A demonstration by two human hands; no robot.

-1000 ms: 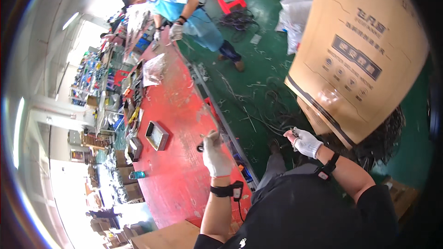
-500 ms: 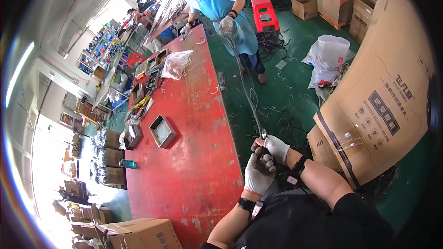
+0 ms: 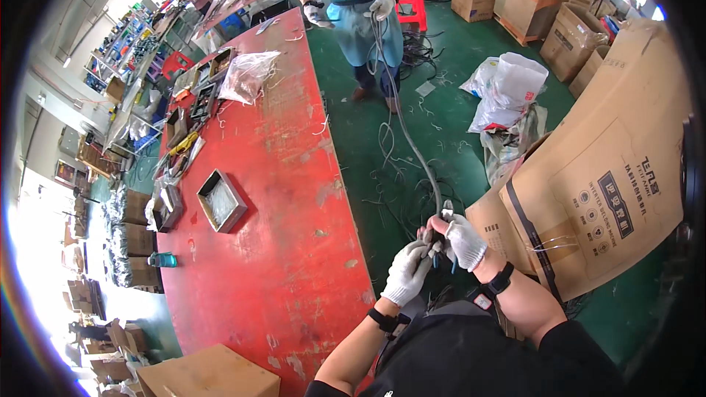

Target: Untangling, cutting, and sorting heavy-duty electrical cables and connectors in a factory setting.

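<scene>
Evidently, the right hand (image 3: 465,242) grips a grey cable (image 3: 421,156) running toward eleven o'clock to a co-worker's glove (image 3: 382,7). The left hand (image 3: 407,273) sits at the right's eight o'clock; whether it holds anything, I can't tell.

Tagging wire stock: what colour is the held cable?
The cable is grey; the head view shows it best.

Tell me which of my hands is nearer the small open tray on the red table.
Left. The left hand is to the right of the tray; the right hand is farther right, beyond the left.
</scene>
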